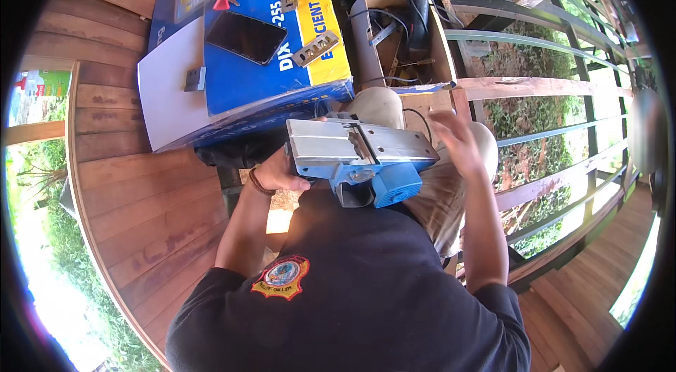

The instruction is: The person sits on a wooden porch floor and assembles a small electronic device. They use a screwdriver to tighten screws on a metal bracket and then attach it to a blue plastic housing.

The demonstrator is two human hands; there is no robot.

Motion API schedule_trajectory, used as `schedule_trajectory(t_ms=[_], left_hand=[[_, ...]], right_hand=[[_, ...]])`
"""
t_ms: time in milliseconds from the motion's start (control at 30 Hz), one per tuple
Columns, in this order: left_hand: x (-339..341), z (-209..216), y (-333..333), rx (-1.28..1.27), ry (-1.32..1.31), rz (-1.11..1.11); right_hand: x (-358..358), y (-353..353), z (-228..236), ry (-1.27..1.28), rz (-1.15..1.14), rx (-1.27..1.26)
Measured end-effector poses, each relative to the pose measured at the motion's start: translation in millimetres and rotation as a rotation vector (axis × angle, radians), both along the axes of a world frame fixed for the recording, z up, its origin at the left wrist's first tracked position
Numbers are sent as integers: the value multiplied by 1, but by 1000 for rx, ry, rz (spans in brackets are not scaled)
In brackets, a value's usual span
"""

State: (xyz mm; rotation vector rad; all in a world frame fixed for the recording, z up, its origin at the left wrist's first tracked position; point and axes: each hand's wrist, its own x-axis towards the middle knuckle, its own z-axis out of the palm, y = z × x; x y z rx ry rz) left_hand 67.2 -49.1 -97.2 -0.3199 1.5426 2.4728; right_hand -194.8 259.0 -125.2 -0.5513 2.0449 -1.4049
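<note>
Electric planer, blue body with bare metal sole plates turned upward, lies across the person's lap.

Head view:
- Position: directly below the chest, between the two hands, just in front of the knees.
- Long axis: runs left to right across the lap, slightly tilted.
- Left hand: closed around the planer's left end, steadying it; touching, and the nearer of the two.
- Right hand: fingers spread, blurred, raised just beside the planer's right end; holds nothing, contact cannot be told.
- Nearby: blue and yellow carton ahead on the left, bearing a dark phone and small metal plates; open cardboard box of cables ahead.
- Hidden: planer's underside and handle, left fingertips, cord run.
</note>
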Motion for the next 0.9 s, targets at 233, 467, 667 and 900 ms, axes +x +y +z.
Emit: schedule_trajectory(t_ms=[233, 467, 667, 900], left_hand=[[-23, 16, 3, -133, 248, -70], [0, 54, 57, -84, 115, 461], [-1, 71, 61, -227, -70, 1043], [25, 82, 42, -133, 202, 1043]], right_hand=[[-2, -22, -7, -519, 396, 96], [29, -12, 31, -377, 171, 123], [62, -25, 74, -202, 187, -35], [91, -29, 69, 13, 525, -244]])
